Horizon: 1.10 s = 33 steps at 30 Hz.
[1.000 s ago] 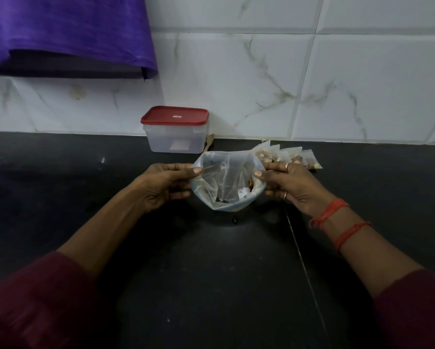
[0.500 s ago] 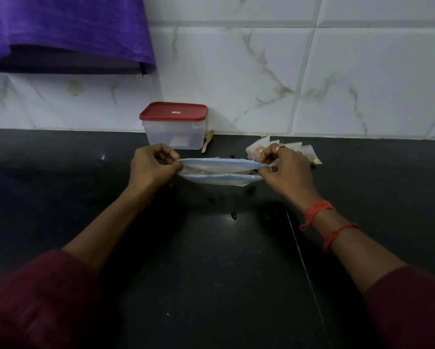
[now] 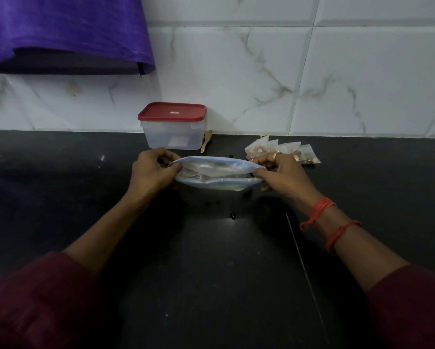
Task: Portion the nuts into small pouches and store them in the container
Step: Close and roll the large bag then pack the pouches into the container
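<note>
Head view, left hand [image 3: 152, 171] and right hand [image 3: 280, 173] pinching opposite ends of a clear plastic bag [image 3: 217, 171] stretched flat between their fingertips above the black counter [image 3: 211, 273], filled small pouches [image 3: 284, 151] just behind the right hand, red-lidded container [image 3: 173, 127] against the wall.

Bag mouth pulled from open to flat

1 second ago the plastic bag [image 3: 219, 172] gaped wide and round between the left hand [image 3: 152, 170] and right hand [image 3: 279, 172]; now both hands have drawn apart and stretched its rim into a narrow, nearly shut slit, with the small filled pouches [image 3: 284, 151] behind the right hand more exposed than before.
</note>
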### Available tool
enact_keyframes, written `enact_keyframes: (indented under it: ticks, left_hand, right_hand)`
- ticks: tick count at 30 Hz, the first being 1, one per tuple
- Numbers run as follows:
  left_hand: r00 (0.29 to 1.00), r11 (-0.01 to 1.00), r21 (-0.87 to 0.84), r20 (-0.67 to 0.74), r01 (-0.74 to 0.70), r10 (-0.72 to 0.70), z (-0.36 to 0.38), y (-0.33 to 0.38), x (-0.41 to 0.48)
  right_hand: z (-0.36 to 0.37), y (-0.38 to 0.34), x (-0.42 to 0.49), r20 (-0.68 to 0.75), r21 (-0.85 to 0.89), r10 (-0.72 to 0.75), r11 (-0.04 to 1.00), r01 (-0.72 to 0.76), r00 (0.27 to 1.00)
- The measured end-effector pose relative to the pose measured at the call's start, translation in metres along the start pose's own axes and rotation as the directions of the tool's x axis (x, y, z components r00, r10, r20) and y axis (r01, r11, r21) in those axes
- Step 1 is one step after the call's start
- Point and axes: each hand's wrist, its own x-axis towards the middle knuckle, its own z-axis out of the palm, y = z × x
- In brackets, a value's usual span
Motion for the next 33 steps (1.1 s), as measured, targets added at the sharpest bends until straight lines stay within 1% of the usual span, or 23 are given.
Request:
enact_keyframes:
  ticks: [2, 4, 5, 7, 8, 9, 10, 12, 16, 18, 21, 23, 25, 27, 29, 31, 33]
  left_hand:
    - [0.999, 0.996, 0.088, -0.045, -0.026, 0.030, 0.000, 0.001, 0.000]
    - [0.998, 0.988, 0.146, -0.034, -0.040, 0.046, 0.003, 0.002, 0.000]
    - [0.999, 0.986, 0.163, -0.008, -0.035, 0.036, 0.005, 0.002, 0.000]
    - [0.995, 0.982, 0.186, 0.095, -0.011, -0.007, 0.009, 0.003, -0.001]
    - [0.986, 0.983, 0.186, 0.162, -0.001, -0.029, 0.010, 0.004, 0.000]
    - [0.973, 0.985, 0.174, 0.223, 0.010, -0.049, 0.011, 0.005, 0.000]
    - [0.960, 0.988, 0.154, 0.272, 0.021, -0.063, 0.012, 0.006, 0.001]
    - [0.946, 0.995, 0.093, 0.320, 0.033, -0.062, 0.011, 0.008, 0.001]
    - [0.947, 0.996, -0.082, 0.322, 0.038, -0.010, 0.007, 0.011, -0.002]
    - [0.948, 0.986, -0.164, 0.319, 0.040, 0.014, 0.004, 0.013, -0.005]
    - [0.948, 0.969, -0.238, 0.318, 0.071, 0.008, 0.000, 0.013, -0.004]
    - [0.943, 0.952, -0.287, 0.334, 0.106, -0.004, 0.000, 0.012, -0.004]
    - [0.936, 0.932, -0.337, 0.352, 0.132, -0.005, 0.000, 0.011, -0.004]
    - [0.940, 0.923, -0.370, 0.341, 0.107, 0.028, 0.002, 0.010, -0.004]
    - [0.951, 0.923, -0.377, 0.306, 0.080, 0.043, 0.003, 0.010, -0.003]
    - [0.963, 0.936, -0.350, 0.263, 0.033, 0.064, 0.004, 0.008, -0.002]
    - [0.970, 0.951, -0.306, 0.215, -0.044, 0.115, 0.006, 0.006, -0.002]
  right_hand:
    - [-0.001, -0.001, 0.000, 0.003, -0.046, -0.018, 0.999, 0.018, 1.000]
    - [0.000, -0.003, 0.000, 0.005, -0.147, -0.065, 0.987, 0.065, 0.998]
    - [0.001, -0.004, -0.001, 0.004, -0.224, -0.092, 0.970, 0.090, 0.996]
    - [0.004, -0.006, -0.003, 0.001, -0.389, -0.153, 0.910, 0.141, 0.988]
    - [0.004, -0.006, -0.004, 0.004, -0.427, -0.173, 0.891, 0.158, 0.985]
    - [0.003, -0.006, -0.005, 0.012, -0.427, -0.179, 0.889, 0.167, 0.984]
    - [0.002, -0.006, -0.005, 0.023, -0.404, -0.171, 0.899, 0.166, 0.985]
    - [-0.001, -0.005, -0.003, 0.046, -0.356, -0.143, 0.922, 0.150, 0.989]
    - [-0.001, 0.000, -0.002, 0.050, -0.382, -0.173, 0.907, 0.179, 0.984]
    - [-0.003, 0.000, -0.001, 0.068, -0.353, -0.176, 0.916, 0.189, 0.982]
    - [-0.008, -0.005, 0.000, 0.141, -0.183, -0.121, 0.972, 0.146, 0.983]
    - [-0.010, -0.007, 0.001, 0.178, -0.087, -0.095, 0.990, 0.112, 0.979]
    - [-0.011, -0.008, 0.002, 0.190, 0.007, -0.113, 0.994, 0.113, 0.975]
    - [-0.014, -0.008, 0.002, 0.188, 0.112, -0.159, 0.984, 0.139, 0.969]
    - [-0.016, -0.008, 0.001, 0.199, 0.168, -0.198, 0.972, 0.166, 0.960]
    - [-0.016, -0.010, 0.000, 0.242, 0.167, -0.214, 0.970, 0.177, 0.946]
    - [-0.011, -0.012, -0.001, 0.267, 0.121, -0.224, 0.973, 0.198, 0.937]
